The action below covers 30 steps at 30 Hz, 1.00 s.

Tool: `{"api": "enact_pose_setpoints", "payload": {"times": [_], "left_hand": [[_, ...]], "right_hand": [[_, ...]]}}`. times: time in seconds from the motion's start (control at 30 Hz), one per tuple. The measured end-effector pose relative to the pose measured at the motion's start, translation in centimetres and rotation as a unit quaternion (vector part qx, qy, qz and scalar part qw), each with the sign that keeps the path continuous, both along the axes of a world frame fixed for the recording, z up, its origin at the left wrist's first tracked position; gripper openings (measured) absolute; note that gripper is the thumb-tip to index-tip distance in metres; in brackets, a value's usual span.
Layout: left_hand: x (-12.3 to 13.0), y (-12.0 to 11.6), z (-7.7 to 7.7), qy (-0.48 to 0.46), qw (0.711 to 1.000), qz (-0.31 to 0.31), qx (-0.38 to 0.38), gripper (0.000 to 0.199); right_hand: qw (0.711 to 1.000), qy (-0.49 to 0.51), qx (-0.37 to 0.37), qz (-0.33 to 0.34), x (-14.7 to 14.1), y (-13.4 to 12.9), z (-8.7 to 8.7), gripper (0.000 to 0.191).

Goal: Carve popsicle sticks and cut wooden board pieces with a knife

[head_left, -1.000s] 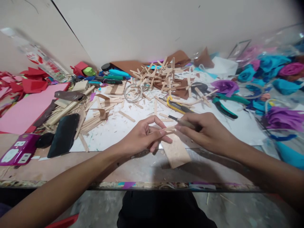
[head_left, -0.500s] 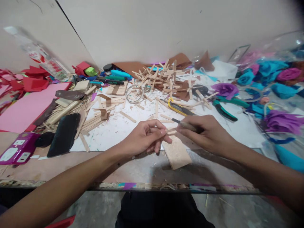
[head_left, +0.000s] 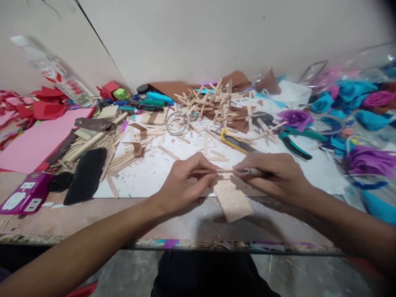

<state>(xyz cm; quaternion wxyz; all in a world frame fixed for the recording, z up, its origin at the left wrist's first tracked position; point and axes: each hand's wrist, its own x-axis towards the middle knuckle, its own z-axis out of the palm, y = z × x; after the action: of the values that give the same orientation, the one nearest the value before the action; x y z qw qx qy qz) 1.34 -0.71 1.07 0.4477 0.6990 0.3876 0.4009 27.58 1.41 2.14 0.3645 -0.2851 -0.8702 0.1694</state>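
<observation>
Between my two hands a thin wooden craft stick is held level. My left hand pinches its left end between thumb and fingers. My right hand is closed around a slim craft knife with a greyish handle, and its fingertips also meet the stick's right end. The knife's blade is hidden. Just under the stick, a small wooden block lies at an angle on the table, partly over the white paper.
Beyond my hands stands a heap of craft sticks. Nearby lie a yellow box cutter, green-handled pliers and a tape ring. A black phone is at left; crepe-paper flowers fill the right. The table edge runs along the front.
My left fingers have turned and now pinch the stick's end. The stick has come level, and the knife in my right hand has tipped down from pointing up-left to lying along it.
</observation>
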Motion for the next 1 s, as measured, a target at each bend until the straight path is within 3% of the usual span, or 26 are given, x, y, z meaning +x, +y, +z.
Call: {"api": "enact_pose_setpoints", "payload": {"times": [0.23, 0.53, 0.7, 0.87, 0.93, 1.0], "left_hand": [[0.2, -0.2, -0.1, -0.012, 0.999, 0.007, -0.046, 0.020], [0.5, 0.0, 1.2, -0.105, 0.981, -0.020, -0.163, 0.032], [0.3, 0.4, 0.8, -0.090, 0.986, -0.011, -0.136, 0.026], [0.2, 0.5, 0.2, -0.018, 0.999, -0.007, -0.026, 0.016], [0.4, 0.4, 0.1, 0.004, 1.000, -0.018, -0.016, 0.016], [0.6, 0.2, 0.2, -0.007, 0.997, -0.024, -0.068, 0.020]], "right_hand": [[0.980, -0.006, -0.185, -0.071, -0.5, -0.5, 0.6, 0.021], [0.927, 0.096, -0.359, -0.053, -0.6, -0.2, 0.9, 0.012], [0.889, 0.130, -0.435, -0.058, -0.8, 0.0, 0.8, 0.010], [0.846, 0.171, -0.503, -0.048, -0.7, 0.2, 0.2, 0.007], [0.843, 0.185, -0.502, -0.058, -0.6, 0.2, 0.0, 0.010], [0.869, 0.182, -0.453, -0.078, -0.6, 0.1, 0.0, 0.019]]}}
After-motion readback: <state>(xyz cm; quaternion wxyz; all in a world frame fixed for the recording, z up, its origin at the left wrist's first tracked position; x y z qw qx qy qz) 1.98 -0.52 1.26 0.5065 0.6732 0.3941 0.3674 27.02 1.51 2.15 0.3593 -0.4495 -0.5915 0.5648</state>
